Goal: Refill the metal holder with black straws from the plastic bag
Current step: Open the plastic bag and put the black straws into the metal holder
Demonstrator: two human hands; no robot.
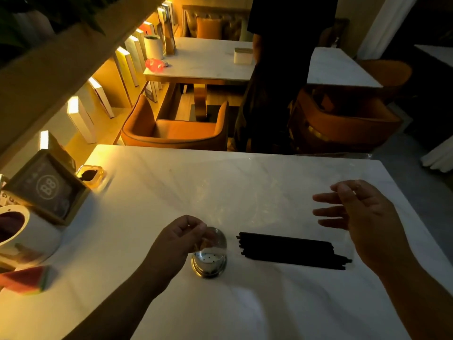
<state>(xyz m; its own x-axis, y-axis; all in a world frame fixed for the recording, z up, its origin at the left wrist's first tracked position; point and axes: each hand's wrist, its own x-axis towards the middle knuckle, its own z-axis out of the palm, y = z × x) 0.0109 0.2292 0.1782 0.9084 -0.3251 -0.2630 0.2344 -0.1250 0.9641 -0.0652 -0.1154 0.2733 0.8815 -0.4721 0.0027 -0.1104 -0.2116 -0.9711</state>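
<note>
Your left hand (180, 235) pinches the rim of the metal holder (209, 256), steadying it upright on the table (171, 182). Your right hand (355, 217) hovers spread and empty above the black straws (289, 250), which seem to lie inside the clear plastic bag (348, 244). Gather them as one aligned bundle.

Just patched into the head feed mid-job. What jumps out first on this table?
A bundle of black straws lies flat on the white table, near its front right. Just left of it stands the empty metal holder, with the left hand at its rim. The right hand hovers open above the straws.
</note>
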